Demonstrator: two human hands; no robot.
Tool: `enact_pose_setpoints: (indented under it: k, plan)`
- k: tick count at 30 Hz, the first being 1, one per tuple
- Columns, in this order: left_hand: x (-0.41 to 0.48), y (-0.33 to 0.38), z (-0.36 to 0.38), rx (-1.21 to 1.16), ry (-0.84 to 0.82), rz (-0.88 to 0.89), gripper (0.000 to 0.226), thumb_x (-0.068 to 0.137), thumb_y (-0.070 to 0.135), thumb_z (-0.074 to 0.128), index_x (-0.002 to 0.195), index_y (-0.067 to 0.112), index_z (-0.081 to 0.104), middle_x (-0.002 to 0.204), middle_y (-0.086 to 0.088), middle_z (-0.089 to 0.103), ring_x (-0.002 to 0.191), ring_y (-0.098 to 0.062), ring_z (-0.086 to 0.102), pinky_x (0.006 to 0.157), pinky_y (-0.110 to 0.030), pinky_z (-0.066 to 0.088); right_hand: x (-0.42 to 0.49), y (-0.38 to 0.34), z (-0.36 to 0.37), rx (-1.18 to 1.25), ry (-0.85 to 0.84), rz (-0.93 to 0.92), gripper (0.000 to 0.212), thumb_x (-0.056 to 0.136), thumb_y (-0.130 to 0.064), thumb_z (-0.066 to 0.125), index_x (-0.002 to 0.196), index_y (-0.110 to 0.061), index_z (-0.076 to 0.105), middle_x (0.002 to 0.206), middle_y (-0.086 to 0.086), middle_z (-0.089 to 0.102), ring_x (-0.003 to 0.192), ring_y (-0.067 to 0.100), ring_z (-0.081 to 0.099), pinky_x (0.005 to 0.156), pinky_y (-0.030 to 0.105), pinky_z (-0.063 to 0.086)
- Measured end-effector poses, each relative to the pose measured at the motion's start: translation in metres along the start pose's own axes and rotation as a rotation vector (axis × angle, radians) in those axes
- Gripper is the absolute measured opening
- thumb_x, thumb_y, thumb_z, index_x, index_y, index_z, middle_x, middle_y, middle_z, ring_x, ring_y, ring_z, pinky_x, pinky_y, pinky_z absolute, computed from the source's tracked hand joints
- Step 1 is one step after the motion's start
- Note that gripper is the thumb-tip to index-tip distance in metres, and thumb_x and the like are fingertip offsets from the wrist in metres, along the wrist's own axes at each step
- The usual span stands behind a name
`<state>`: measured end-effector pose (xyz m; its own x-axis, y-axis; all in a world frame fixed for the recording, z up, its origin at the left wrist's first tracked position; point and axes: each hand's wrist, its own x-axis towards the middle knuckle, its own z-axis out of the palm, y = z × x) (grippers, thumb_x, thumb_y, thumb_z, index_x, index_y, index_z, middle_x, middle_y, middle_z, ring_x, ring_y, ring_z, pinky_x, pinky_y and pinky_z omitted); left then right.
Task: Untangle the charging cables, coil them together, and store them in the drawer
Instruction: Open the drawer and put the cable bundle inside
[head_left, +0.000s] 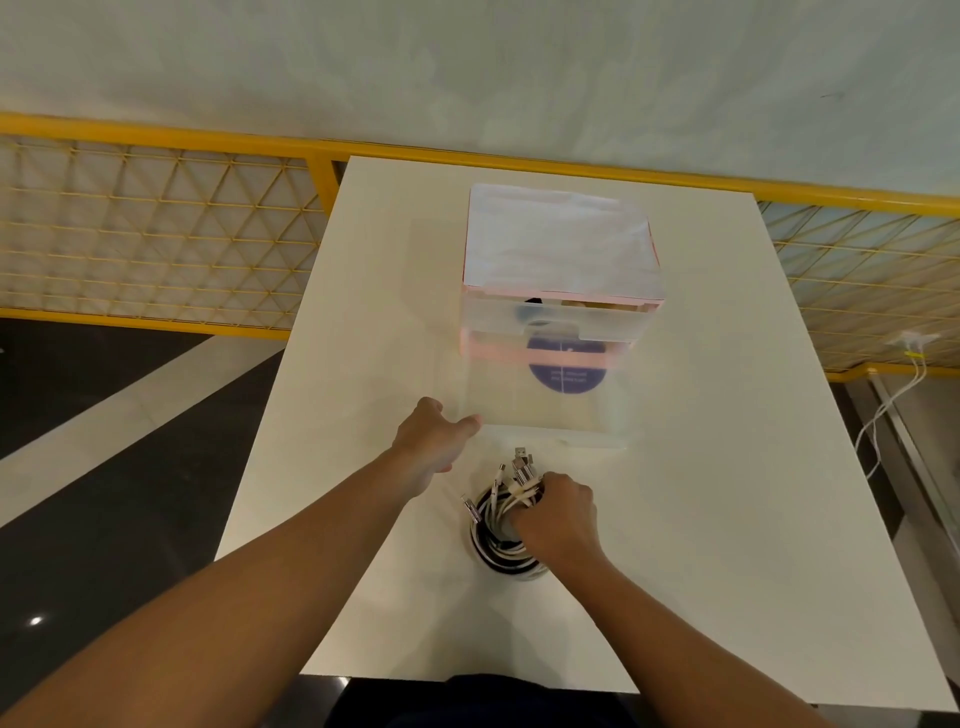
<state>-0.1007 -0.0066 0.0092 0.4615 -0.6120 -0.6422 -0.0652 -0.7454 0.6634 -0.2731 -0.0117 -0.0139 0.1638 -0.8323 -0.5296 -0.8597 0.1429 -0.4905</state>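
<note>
A coil of white and black charging cables (498, 545) lies on the white table (701, 519), plug ends sticking up toward the drawer. My right hand (558, 519) grips the coil from its right side. A translucent drawer unit with pink trim (561, 270) stands at mid-table. Its bottom drawer (545, 410) is pulled out toward me, with a round purple label showing inside. My left hand (434, 441) sits at the drawer's front left corner, its thumb touching the front edge and the fingers curled under.
A yellow mesh railing (156, 234) runs behind the table on both sides. White cables hang from a wall socket (911, 343) at the far right. The table's near edge lies just below my forearms, with dark floor to the left.
</note>
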Motion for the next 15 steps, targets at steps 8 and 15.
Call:
enact_pose_setpoints:
  k: [8, 15]
  plan:
    - [0.002, 0.002, 0.003, 0.014, -0.013, -0.012, 0.069, 0.093, 0.041, 0.065, 0.147, 0.011, 0.036, 0.132, -0.009, 0.051, 0.105, -0.024, 0.060, 0.084, -0.033, 0.057, 0.000, 0.006, -0.007, 0.143, -0.067, -0.007, 0.012, 0.081, -0.015, 0.062, 0.086, -0.004, 0.063, 0.078, 0.006, 0.065, 0.065, 0.019, 0.053, 0.059, 0.030, 0.046]
    - [0.006, 0.005, 0.004, 0.021, -0.013, -0.022, 0.067, 0.093, 0.043, 0.063, 0.146, 0.010, 0.039, 0.101, 0.001, 0.052, 0.090, -0.020, 0.060, 0.091, -0.038, 0.056, 0.003, 0.011, -0.018, 0.218, -0.201, 0.010, 0.009, 0.083, -0.014, 0.065, 0.080, -0.012, 0.056, 0.074, 0.000, 0.059, 0.063, 0.016, 0.050, 0.056, 0.025, 0.040]
